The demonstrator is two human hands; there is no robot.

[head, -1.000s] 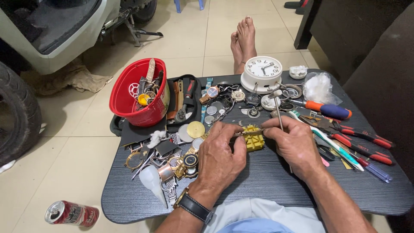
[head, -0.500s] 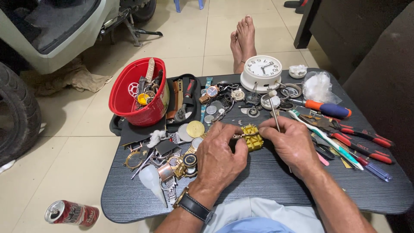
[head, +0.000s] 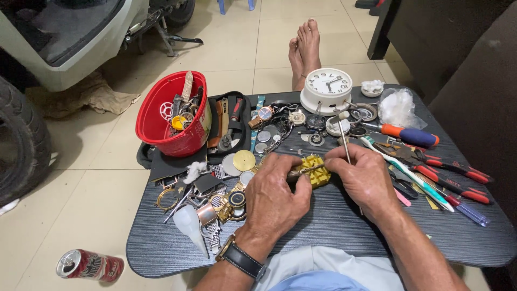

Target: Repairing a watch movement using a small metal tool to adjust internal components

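Working over a dark lap table (head: 344,237), a person steadies a small yellow ridged holder block (head: 316,171) near the table's middle. The left hand (head: 274,196), fingers curled closed, pinches a slim metal piece against the block. The right hand (head: 362,180) is closed around a thin metal tool (head: 343,141) that stands upright, its tip hidden by the fingers just beside the block. This looks like a fine watch-repair step, part fixed and tool being positioned; the next move would call for a steady, precise tip. Around them lie a white clock (head: 326,90), a red basket (head: 171,114), loose watch parts (head: 223,202), and screwdrivers and pliers (head: 431,161).
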